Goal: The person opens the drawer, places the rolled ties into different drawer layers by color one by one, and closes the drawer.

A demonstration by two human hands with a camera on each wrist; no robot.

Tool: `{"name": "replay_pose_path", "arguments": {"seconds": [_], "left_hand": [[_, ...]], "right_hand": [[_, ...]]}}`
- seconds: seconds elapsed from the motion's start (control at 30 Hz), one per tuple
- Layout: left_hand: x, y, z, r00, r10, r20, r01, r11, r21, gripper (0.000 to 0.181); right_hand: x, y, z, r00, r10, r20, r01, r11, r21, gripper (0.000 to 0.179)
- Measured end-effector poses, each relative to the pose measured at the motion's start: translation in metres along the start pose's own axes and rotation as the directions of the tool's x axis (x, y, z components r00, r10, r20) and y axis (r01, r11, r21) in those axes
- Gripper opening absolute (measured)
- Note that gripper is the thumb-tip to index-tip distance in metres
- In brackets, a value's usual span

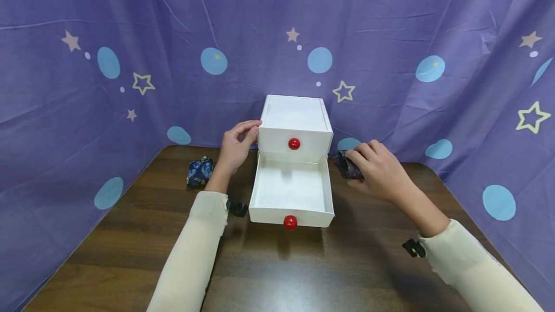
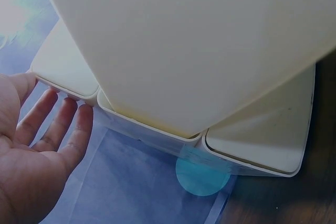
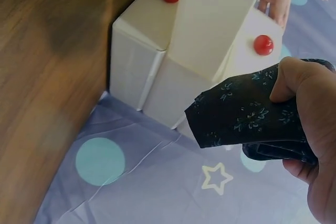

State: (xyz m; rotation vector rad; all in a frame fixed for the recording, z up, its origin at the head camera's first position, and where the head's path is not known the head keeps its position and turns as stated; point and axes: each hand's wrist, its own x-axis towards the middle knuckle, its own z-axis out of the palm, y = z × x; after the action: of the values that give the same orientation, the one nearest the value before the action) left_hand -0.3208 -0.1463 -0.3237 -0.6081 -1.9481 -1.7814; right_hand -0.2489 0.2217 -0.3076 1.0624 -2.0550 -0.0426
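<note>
A white drawer unit [image 1: 296,113] with red knobs stands at the back of the table, its middle drawer [image 1: 289,191] pulled out and bare inside. My left hand [image 1: 237,146] touches the unit's upper left front edge with thumb and fingertips, fingers loosely extended along its side. To the right of the drawer, my right hand [image 1: 378,170] grips a dark folded cloth [image 3: 247,108] with a small blue flower pattern. The thumb presses on top of the cloth and its free end points away from the hand. A blue patterned folded cloth [image 1: 200,171] lies left of my left forearm.
The brown wooden table [image 1: 277,273] runs back to a purple curtain [image 1: 260,23] with stars and blue dots. The drawer juts forward over the table. Below it the bottom drawer [image 3: 142,27] is closed, and the top drawer [image 1: 273,139] is closed too.
</note>
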Motion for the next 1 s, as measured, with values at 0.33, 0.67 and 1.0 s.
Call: {"name": "replay_pose_path", "arguments": {"seconds": [0.33,0.67,1.0], "left_hand": [[0.0,0.003,-0.001,1.0,-0.011,0.004,0.011,1.0,0.005,0.03],[0.008,-0.028,-0.004,1.0,0.015,-0.002,-0.015,1.0,-0.01,0.031],[0.008,-0.03,-0.002,1.0,0.026,-0.004,-0.026,0.999,-0.02,0.031]], "right_hand": [[0.013,-0.016,-0.008,0.997,-0.054,-0.054,0.055,0.998,0.023,0.07],[0.026,-0.033,-0.002,0.994,-0.077,-0.081,0.081,0.995,0.054,0.062],[0.039,-0.047,0.013,0.992,-0.098,-0.075,0.104,0.992,0.075,0.06]]}}
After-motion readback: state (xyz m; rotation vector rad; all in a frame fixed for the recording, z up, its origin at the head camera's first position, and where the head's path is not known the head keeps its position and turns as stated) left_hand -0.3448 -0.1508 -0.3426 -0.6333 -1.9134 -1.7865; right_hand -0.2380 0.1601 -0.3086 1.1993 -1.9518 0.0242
